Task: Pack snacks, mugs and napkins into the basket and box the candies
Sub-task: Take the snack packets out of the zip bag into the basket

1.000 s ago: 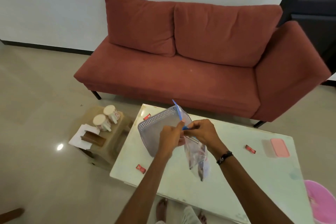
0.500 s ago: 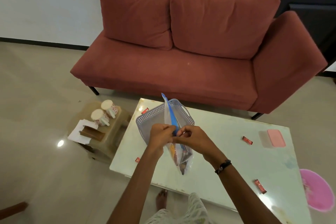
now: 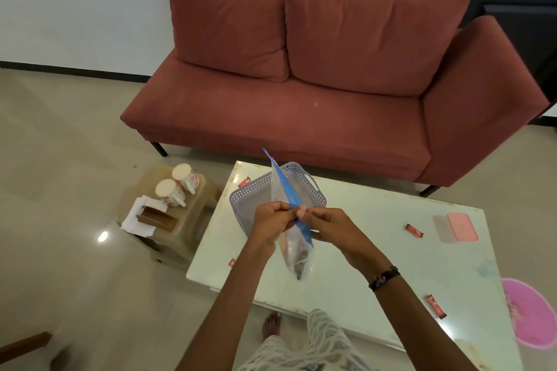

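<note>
Both hands hold a clear zip bag of snacks (image 3: 297,253) with a blue seal strip, above the white table. My left hand (image 3: 271,218) and my right hand (image 3: 324,224) pinch the blue strip between thumbs and fingers. Behind the bag a grey perforated basket (image 3: 313,187) stands on the table. Red candies lie scattered: one (image 3: 414,230) near a pink-lidded box (image 3: 461,226), one (image 3: 436,306) at the right front, one (image 3: 244,181) at the far corner, one (image 3: 232,262) at the left edge. Two floral mugs (image 3: 170,193) and white napkins (image 3: 134,214) rest on a low stool.
A red sofa (image 3: 301,99) stands behind the white table (image 3: 391,265). The tan stool (image 3: 180,229) sits left of the table on the tiled floor. A pink round object (image 3: 530,313) lies off the table's right edge. My bare foot (image 3: 271,324) shows below.
The bag has swung so its blue strip points away from me, and both hands have slid along the strip. The view has shifted back.
</note>
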The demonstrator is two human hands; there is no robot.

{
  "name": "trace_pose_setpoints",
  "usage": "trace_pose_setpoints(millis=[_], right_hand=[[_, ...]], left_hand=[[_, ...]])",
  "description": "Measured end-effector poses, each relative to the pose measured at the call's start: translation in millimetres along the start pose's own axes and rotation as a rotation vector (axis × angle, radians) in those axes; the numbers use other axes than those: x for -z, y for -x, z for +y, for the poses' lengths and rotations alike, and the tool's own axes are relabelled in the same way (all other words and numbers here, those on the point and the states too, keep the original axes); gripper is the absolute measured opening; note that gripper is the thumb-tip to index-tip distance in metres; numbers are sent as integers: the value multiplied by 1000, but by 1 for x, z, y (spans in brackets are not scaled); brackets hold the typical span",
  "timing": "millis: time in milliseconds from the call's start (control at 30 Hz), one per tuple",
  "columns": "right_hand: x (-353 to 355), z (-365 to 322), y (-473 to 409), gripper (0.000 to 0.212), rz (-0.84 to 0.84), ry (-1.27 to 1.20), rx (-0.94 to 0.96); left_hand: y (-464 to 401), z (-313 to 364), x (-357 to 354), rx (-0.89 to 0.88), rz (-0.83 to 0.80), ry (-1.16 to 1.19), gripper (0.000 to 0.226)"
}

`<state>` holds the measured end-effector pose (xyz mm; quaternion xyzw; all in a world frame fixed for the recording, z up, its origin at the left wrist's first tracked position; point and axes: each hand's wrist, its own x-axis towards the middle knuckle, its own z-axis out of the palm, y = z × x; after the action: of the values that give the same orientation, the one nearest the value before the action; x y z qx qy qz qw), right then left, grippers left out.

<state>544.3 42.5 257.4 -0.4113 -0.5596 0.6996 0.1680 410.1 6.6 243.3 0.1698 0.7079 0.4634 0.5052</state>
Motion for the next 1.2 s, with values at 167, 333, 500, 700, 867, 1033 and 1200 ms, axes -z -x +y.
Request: trace_pose_setpoints(millis=[167, 333, 500, 700, 867, 1033, 1200], right_hand=[[-2, 2, -3, 6, -2, 91, -14], [-5, 1, -7, 13, 92, 57, -85], [-10, 0, -9, 19, 25, 240, -130], [-14, -6, -9, 11, -91, 439, -238], [-15, 2, -6, 17, -124, 327, -151], [-10, 3, -6, 16, 23, 223, -24], [-10, 7, -2, 17, 26, 253, -75]], left_hand=[[4, -2, 2, -8, -56, 4, 27], [8, 3, 10, -70, -80, -40, 20], [10, 3, 14, -192, -25, -210, 23], [7, 0, 11, -287, 46, -302, 26], [7, 6, 12, -272, -15, -234, 19], [13, 3, 13, -121, -204, -406, 21], [24, -6, 20, -132, -351, -368, 29]])
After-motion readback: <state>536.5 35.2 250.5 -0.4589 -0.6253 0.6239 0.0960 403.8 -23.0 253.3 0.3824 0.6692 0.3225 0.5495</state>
